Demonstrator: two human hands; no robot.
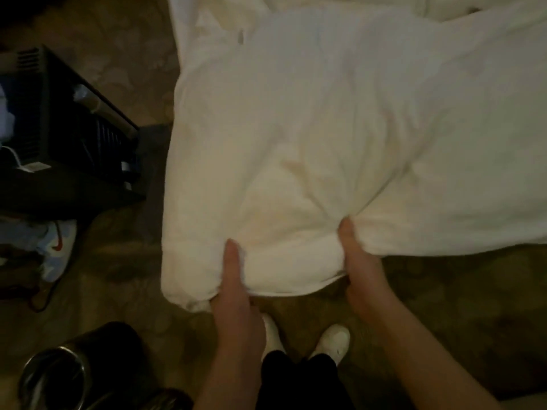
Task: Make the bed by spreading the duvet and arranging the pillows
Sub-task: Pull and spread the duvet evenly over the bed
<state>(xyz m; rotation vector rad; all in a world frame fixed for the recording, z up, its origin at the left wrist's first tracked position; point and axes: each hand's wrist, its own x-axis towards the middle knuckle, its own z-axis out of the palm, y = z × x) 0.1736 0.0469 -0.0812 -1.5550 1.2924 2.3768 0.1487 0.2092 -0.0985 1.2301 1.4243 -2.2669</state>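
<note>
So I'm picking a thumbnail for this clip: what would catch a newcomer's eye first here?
The big white duvet fills the middle and right of the frame, bright against the dim patterned carpet. At its near edge both hands grip it, the left hand and right hand, with thumbs on top and the cloth bunched between them. Below them, white shoes show beside dark trousers.

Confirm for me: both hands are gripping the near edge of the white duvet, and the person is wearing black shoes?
Not quite. The head view shows white shoes, not black. The rest holds: the left hand and right hand both grip the near edge of the white duvet.
</note>
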